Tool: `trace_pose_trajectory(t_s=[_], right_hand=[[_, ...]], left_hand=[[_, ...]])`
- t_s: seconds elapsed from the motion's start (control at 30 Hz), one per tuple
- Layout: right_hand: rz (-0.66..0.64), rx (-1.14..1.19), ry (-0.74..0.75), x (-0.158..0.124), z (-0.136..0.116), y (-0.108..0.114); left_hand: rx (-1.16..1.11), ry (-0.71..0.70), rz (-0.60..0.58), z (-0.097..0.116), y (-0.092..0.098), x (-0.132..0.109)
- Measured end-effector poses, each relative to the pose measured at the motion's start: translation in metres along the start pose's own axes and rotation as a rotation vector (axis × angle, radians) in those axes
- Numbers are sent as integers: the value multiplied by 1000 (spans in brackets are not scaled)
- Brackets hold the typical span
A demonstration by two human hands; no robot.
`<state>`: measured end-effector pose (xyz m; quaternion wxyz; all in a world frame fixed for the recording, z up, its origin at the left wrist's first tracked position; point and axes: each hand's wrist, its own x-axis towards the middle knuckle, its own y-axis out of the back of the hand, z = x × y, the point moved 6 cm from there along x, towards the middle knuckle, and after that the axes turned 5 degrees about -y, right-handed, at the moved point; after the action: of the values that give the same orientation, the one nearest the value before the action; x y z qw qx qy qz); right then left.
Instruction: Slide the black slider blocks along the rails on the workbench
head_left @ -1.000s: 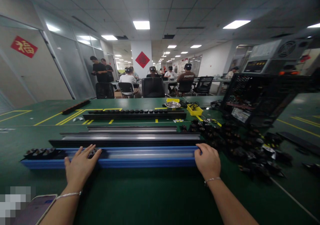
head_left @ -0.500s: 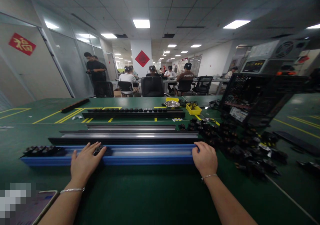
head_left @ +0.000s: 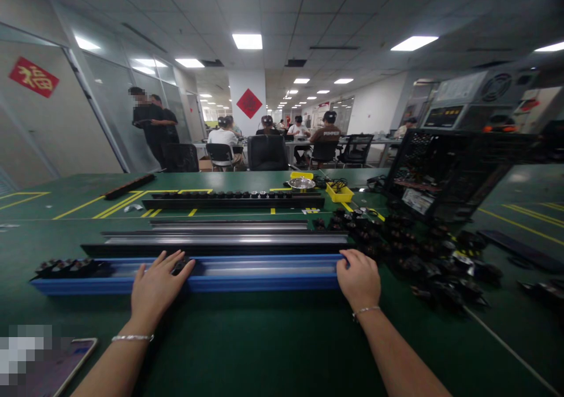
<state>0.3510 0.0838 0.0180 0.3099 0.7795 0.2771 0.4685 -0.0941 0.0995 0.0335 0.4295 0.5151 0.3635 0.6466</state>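
Note:
A long blue channel (head_left: 264, 284) lies across the green table in front of me. Several small black parts (head_left: 70, 268) sit in its left end. Over its left half is my left hand (head_left: 158, 285), fingers spread, with a small black part (head_left: 180, 265) between thumb and fingers inside the channel. My right hand (head_left: 359, 279) is closed around the channel's right end, thumb on the near side and fingers curled over the rim. Just behind lies a black channel (head_left: 220, 248) with a silvery inside.
A heap of black parts (head_left: 432, 262) spreads at the right, before an open computer case (head_left: 458, 174). Farther back are a filled black rail (head_left: 238, 202), a yellow tray (head_left: 339, 194) and a metal bowl (head_left: 301, 183). A phone (head_left: 66, 367) lies at the lower left.
My left hand has moved slightly right along the blue channel, with the small black part. My right hand still grips the right end. At the back left, a standing person has shifted left.

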Motion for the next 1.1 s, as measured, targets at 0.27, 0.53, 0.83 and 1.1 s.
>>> trace_pose_trajectory(t_s=[0.27, 0.53, 0.83, 1.1], right_hand=[[11, 7, -1, 0, 0, 1], [42, 43, 7, 0, 1, 0], [59, 51, 4, 0, 1, 1], [78, 61, 8, 0, 3, 0]], left_hand=[[95, -66, -76, 12, 0, -2], [31, -62, -19, 18, -6, -2], [87, -117, -1, 23, -22, -2], [117, -132, -6, 22, -22, -1]])
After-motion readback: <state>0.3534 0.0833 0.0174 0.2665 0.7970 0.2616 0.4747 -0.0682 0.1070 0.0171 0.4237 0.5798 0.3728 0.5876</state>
